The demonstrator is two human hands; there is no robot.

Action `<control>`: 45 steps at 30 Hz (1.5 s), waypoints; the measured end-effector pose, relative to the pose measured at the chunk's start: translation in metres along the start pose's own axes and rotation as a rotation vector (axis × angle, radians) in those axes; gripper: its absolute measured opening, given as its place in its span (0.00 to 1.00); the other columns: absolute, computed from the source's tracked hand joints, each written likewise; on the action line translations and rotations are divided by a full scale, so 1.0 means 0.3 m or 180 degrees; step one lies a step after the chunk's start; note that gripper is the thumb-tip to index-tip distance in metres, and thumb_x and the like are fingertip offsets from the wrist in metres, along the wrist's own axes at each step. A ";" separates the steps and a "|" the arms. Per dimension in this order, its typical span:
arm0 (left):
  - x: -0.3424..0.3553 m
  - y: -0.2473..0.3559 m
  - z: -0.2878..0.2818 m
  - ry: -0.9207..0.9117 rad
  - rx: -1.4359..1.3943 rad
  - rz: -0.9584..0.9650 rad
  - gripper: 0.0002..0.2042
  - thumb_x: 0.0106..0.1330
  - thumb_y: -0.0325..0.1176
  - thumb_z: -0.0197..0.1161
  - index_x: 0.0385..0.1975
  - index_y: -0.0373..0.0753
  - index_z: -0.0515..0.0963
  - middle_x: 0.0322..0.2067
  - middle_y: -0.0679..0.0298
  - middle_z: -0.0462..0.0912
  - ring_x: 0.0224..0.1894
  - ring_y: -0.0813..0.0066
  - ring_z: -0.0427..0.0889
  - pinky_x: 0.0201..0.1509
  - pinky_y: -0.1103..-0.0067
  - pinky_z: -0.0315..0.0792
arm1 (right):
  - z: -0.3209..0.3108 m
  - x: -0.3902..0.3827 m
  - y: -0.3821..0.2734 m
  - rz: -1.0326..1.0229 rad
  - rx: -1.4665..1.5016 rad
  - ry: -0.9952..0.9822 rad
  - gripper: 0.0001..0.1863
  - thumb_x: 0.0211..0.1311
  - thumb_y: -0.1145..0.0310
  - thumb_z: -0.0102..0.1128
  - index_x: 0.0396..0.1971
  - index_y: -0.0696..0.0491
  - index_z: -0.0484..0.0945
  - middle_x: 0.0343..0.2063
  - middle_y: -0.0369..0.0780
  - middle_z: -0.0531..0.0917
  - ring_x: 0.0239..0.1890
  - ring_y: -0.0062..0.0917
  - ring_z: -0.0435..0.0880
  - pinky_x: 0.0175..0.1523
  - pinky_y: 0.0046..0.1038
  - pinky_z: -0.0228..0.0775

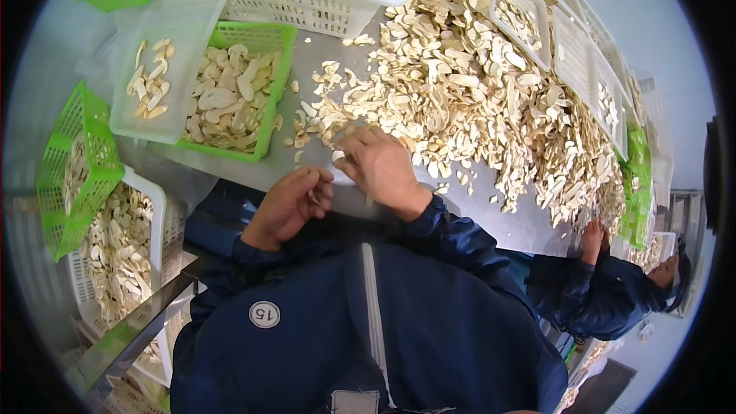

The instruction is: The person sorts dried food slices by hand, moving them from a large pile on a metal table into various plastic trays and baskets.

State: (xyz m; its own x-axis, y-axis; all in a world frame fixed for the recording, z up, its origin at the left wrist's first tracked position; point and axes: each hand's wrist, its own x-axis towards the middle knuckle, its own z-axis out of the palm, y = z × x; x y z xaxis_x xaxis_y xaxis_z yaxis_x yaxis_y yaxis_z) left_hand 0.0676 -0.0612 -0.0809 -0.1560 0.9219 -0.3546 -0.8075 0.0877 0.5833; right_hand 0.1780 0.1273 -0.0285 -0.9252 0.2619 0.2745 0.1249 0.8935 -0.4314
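The person's right hand [383, 172] curls its fingers over the near edge of a heap of pale slices [445, 92], a small piece at the fingertips; I cannot tell whether it is gripped. Just beside it at eight o'clock, the left hand [291, 203] has its fingers bent toward the thumb, its hold unclear. The heap spreads across the bench [537, 231] from twelve to three o'clock. At ten o'clock stands a filled green basket [284, 80], partly covered by a translucent tray [184, 38] bearing several slices; at eleven, a white basket [276, 12]. Near four o'clock, a co-worker's hand [591, 241] is at the heap.
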 end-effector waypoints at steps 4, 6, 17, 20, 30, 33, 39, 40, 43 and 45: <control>-0.029 0.019 -0.008 -0.0214 -0.0184 0.0008 0.18 0.78 0.44 0.46 0.50 0.36 0.75 0.37 0.62 0.80 0.29 0.78 0.76 0.31 0.84 0.71 | -0.020 0.005 0.005 0.0436 0.0402 -0.0409 0.08 0.57 0.67 0.64 0.38 0.48 0.81 0.32 0.40 0.82 0.36 0.37 0.82 0.39 0.37 0.75; -0.026 0.023 0.011 0.0098 -0.0308 -0.0100 0.18 0.78 0.44 0.45 0.50 0.36 0.74 0.35 0.63 0.80 0.27 0.78 0.75 0.28 0.85 0.70 | -0.046 0.011 -0.028 0.0746 0.1162 -0.0633 0.08 0.57 0.68 0.65 0.37 0.50 0.80 0.30 0.40 0.81 0.35 0.38 0.82 0.38 0.36 0.74; 0.040 -0.011 -0.059 -0.0528 -0.2015 -0.0218 0.14 0.77 0.36 0.48 0.50 0.32 0.74 0.36 0.59 0.78 0.30 0.75 0.74 0.28 0.85 0.71 | 0.038 0.120 0.009 -0.0173 -0.0766 -0.0406 0.07 0.56 0.68 0.62 0.35 0.50 0.82 0.35 0.38 0.80 0.46 0.34 0.78 0.49 0.35 0.71; 0.055 -0.005 -0.061 -0.0744 -0.2852 -0.0307 0.14 0.76 0.34 0.49 0.50 0.30 0.73 0.38 0.55 0.79 0.33 0.71 0.76 0.34 0.81 0.76 | 0.026 0.120 0.033 -0.0284 -0.0425 -0.0122 0.05 0.57 0.68 0.62 0.33 0.50 0.82 0.33 0.39 0.81 0.44 0.34 0.80 0.46 0.37 0.72; 0.031 0.073 0.094 0.0260 -0.1667 -0.0040 0.18 0.75 0.37 0.47 0.53 0.31 0.74 0.43 0.55 0.82 0.48 0.59 0.82 0.59 0.68 0.76 | -0.072 0.098 0.018 0.0928 0.1547 -0.0656 0.14 0.65 0.60 0.64 0.41 0.55 0.81 0.29 0.43 0.85 0.28 0.34 0.83 0.35 0.32 0.74; 0.032 0.021 0.015 0.0028 -0.1731 0.0070 0.16 0.76 0.37 0.48 0.52 0.32 0.74 0.40 0.56 0.81 0.42 0.64 0.82 0.52 0.72 0.78 | -0.023 0.080 0.023 0.0656 0.0618 -0.0400 0.14 0.61 0.59 0.67 0.40 0.53 0.81 0.29 0.41 0.84 0.29 0.35 0.83 0.36 0.33 0.75; -0.003 0.007 -0.066 -0.0601 -0.2444 -0.0267 0.15 0.78 0.38 0.47 0.48 0.30 0.72 0.38 0.57 0.74 0.28 0.73 0.73 0.23 0.84 0.75 | -0.001 0.054 0.007 0.0250 -0.0009 -0.0634 0.15 0.56 0.59 0.68 0.39 0.51 0.79 0.32 0.41 0.83 0.38 0.38 0.83 0.46 0.35 0.75; -0.005 0.006 -0.068 -0.0596 -0.2445 -0.0262 0.15 0.78 0.38 0.47 0.48 0.30 0.72 0.38 0.57 0.74 0.28 0.73 0.73 0.23 0.84 0.75 | -0.014 0.059 -0.002 0.0245 -0.0005 -0.0636 0.15 0.56 0.59 0.68 0.39 0.51 0.79 0.32 0.41 0.83 0.38 0.38 0.83 0.46 0.35 0.75; -0.005 0.026 -0.026 -0.0283 -0.2111 -0.0274 0.17 0.78 0.40 0.46 0.49 0.30 0.72 0.38 0.57 0.75 0.29 0.73 0.74 0.17 0.86 0.70 | -0.051 0.070 -0.016 0.1129 0.0540 -0.0933 0.13 0.59 0.60 0.67 0.38 0.52 0.79 0.29 0.42 0.83 0.33 0.38 0.83 0.41 0.36 0.75; -0.009 0.047 0.041 0.0362 -0.1457 -0.0213 0.17 0.78 0.40 0.46 0.50 0.30 0.72 0.38 0.57 0.76 0.29 0.74 0.74 0.17 0.88 0.68 | -0.043 0.068 -0.008 0.0685 0.2571 -0.1063 0.12 0.64 0.61 0.64 0.41 0.53 0.80 0.33 0.44 0.83 0.34 0.32 0.84 0.40 0.28 0.75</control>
State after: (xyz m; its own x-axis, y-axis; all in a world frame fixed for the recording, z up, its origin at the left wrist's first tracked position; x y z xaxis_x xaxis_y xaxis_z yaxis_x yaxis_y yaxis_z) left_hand 0.0637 -0.0578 -0.0629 -0.1357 0.8705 -0.4732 -0.9816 -0.0532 0.1836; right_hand 0.1635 0.1351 -0.0107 -0.9826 0.1616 -0.0916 0.1340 0.2755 -0.9519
